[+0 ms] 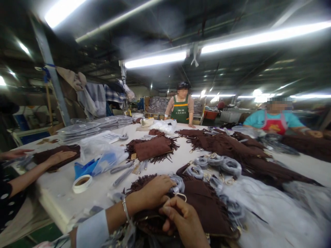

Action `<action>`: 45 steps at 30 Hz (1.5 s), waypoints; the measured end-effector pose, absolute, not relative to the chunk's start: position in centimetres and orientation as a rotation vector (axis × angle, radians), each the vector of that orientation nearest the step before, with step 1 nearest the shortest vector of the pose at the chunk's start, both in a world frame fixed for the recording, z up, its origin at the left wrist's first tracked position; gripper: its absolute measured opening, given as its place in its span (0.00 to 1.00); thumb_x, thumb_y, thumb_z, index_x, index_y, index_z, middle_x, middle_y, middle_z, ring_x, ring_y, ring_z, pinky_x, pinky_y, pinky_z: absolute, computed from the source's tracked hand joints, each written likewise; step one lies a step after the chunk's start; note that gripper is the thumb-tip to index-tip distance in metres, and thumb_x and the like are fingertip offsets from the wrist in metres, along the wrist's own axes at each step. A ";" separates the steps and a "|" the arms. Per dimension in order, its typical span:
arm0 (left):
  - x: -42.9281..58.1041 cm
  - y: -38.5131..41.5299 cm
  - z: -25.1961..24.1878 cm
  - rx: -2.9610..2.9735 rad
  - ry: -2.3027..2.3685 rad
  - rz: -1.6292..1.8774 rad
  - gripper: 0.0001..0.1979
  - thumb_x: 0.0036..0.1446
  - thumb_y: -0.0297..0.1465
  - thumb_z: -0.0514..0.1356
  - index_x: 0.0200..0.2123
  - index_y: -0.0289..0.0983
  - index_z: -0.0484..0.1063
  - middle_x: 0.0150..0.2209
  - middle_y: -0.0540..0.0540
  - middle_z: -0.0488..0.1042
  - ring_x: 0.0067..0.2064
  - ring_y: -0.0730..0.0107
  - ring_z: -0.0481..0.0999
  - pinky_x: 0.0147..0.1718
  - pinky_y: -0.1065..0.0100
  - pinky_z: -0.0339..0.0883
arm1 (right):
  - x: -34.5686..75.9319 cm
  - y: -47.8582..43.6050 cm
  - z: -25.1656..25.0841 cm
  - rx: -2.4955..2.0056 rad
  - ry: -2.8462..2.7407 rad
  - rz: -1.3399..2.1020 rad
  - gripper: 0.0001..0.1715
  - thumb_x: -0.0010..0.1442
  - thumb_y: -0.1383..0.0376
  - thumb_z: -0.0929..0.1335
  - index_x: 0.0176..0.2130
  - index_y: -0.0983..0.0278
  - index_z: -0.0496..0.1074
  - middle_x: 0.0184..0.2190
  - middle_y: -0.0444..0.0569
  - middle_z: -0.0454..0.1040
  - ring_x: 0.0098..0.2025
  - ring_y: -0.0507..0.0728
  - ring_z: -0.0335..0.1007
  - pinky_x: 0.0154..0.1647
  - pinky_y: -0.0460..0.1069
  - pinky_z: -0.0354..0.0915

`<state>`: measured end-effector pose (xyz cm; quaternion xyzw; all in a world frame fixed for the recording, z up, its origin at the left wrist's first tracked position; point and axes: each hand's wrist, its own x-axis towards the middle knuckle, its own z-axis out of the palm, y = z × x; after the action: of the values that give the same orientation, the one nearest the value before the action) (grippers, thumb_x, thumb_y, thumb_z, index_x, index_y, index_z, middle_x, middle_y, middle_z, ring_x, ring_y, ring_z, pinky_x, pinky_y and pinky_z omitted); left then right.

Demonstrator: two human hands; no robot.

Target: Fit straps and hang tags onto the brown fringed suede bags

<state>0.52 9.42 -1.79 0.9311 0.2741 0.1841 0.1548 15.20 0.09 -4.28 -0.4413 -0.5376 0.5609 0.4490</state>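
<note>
My left hand [155,191], with a silver bracelet at the wrist, is curled over a brown fringed bag [204,206] in front of me. Its fingertips close on a coiled strap [179,184] in clear plastic. Close beside it, my right hand [184,220] pinches with thumb and forefinger at a gold-coloured metal clasp [181,197] near the strap's end. The clasp's far side is covered by my fingers. Below the hands the bag's zipped edge gapes a little, its inside dark.
More wrapped strap coils [230,167] lie right of the bag, by white plastic bags [274,213]. Brown fringed bags [155,148] cover the middle and right. A tape roll [82,183] sits left. A co-worker's hands [60,157] rest at left; two people [181,106] stand across the table.
</note>
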 end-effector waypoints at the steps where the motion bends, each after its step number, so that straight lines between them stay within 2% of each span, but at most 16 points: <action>1: 0.8 9.7 -1.9 2.733 0.819 0.474 0.22 0.53 0.22 0.58 0.52 0.41 0.68 0.50 0.43 0.72 0.53 0.55 0.68 0.54 0.59 0.59 | 15.0 0.1 -4.0 -1.081 -1.310 1.407 0.19 0.55 0.51 0.69 0.31 0.65 0.70 0.17 0.43 0.73 0.17 0.49 0.64 0.21 0.43 0.60; 4: 0.9 9.9 -1.9 2.873 0.906 0.418 0.17 0.54 0.23 0.58 0.47 0.40 0.70 0.43 0.43 0.74 0.48 0.55 0.69 0.49 0.59 0.61 | 14.7 0.1 -3.7 -1.047 -1.251 1.440 0.23 0.51 0.47 0.71 0.30 0.65 0.68 0.20 0.44 0.75 0.17 0.49 0.65 0.20 0.43 0.60; 6: 0.2 9.5 -1.9 2.902 0.936 0.449 0.16 0.54 0.23 0.58 0.47 0.40 0.70 0.42 0.44 0.73 0.46 0.56 0.68 0.48 0.60 0.61 | 14.7 0.3 -4.1 -1.036 -1.220 1.444 0.25 0.49 0.46 0.72 0.29 0.64 0.68 0.22 0.45 0.76 0.17 0.48 0.66 0.19 0.43 0.60; 10: -2.6 7.3 -2.3 2.769 1.107 0.701 0.23 0.54 0.25 0.59 0.54 0.42 0.64 0.46 0.46 0.72 0.48 0.58 0.67 0.50 0.60 0.61 | 14.7 0.6 -5.2 -1.071 -1.206 1.474 0.27 0.47 0.44 0.71 0.29 0.65 0.68 0.22 0.46 0.76 0.16 0.48 0.66 0.18 0.43 0.61; 14: -4.6 4.3 -3.5 2.662 1.203 0.862 0.23 0.56 0.27 0.58 0.56 0.42 0.63 0.47 0.44 0.71 0.49 0.57 0.67 0.52 0.57 0.60 | 14.1 0.9 -5.5 -1.173 -1.349 1.458 0.26 0.48 0.44 0.70 0.27 0.64 0.66 0.19 0.44 0.74 0.14 0.49 0.66 0.15 0.43 0.60; 17: -5.0 2.9 -3.7 2.597 1.274 0.854 0.30 0.57 0.25 0.56 0.63 0.44 0.56 0.48 0.44 0.71 0.49 0.58 0.68 0.52 0.56 0.60 | 13.8 1.1 -5.3 -1.244 -1.443 1.440 0.23 0.49 0.46 0.68 0.28 0.63 0.65 0.18 0.43 0.73 0.13 0.50 0.67 0.13 0.42 0.59; 20: -4.9 2.7 -2.7 2.635 1.257 0.699 0.36 0.57 0.25 0.56 0.67 0.47 0.49 0.48 0.44 0.71 0.49 0.58 0.68 0.51 0.56 0.61 | 13.7 1.2 -5.2 -1.260 -1.471 1.437 0.18 0.51 0.51 0.67 0.27 0.62 0.65 0.17 0.42 0.73 0.14 0.51 0.68 0.13 0.43 0.60; 24: -4.8 3.6 -1.0 2.770 1.185 0.395 0.31 0.55 0.26 0.58 0.61 0.50 0.61 0.45 0.45 0.71 0.46 0.57 0.69 0.47 0.58 0.64 | 13.7 1.4 -5.2 -1.276 -1.501 1.409 0.11 0.54 0.58 0.65 0.27 0.62 0.65 0.16 0.42 0.73 0.14 0.51 0.68 0.13 0.42 0.60; 29: -4.6 4.3 -0.6 2.765 1.127 0.397 0.25 0.53 0.24 0.58 0.55 0.45 0.67 0.46 0.45 0.72 0.48 0.58 0.69 0.47 0.61 0.63 | 13.6 1.5 -5.0 -1.303 -1.548 1.389 0.06 0.55 0.63 0.64 0.27 0.61 0.65 0.15 0.42 0.72 0.14 0.52 0.69 0.13 0.42 0.60; 40: -5.1 2.7 -1.6 2.713 1.281 0.601 0.19 0.54 0.22 0.54 0.46 0.45 0.73 0.39 0.47 0.70 0.43 0.61 0.69 0.41 0.64 0.62 | 13.5 0.9 -4.0 -1.361 -1.745 1.155 0.09 0.55 0.67 0.64 0.23 0.62 0.67 0.15 0.45 0.73 0.16 0.53 0.71 0.15 0.41 0.58; 45: -5.0 3.2 -2.3 2.547 1.380 0.746 0.20 0.54 0.23 0.53 0.49 0.44 0.72 0.42 0.46 0.71 0.45 0.61 0.70 0.44 0.63 0.62 | 13.3 0.7 -4.2 -1.409 -1.783 1.037 0.08 0.55 0.67 0.64 0.25 0.62 0.69 0.17 0.48 0.76 0.18 0.53 0.74 0.16 0.40 0.56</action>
<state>-4.95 3.16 -2.30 0.8491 0.4600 0.2487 0.0750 13.28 0.69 -4.24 -0.5351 -0.6772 0.3938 0.3163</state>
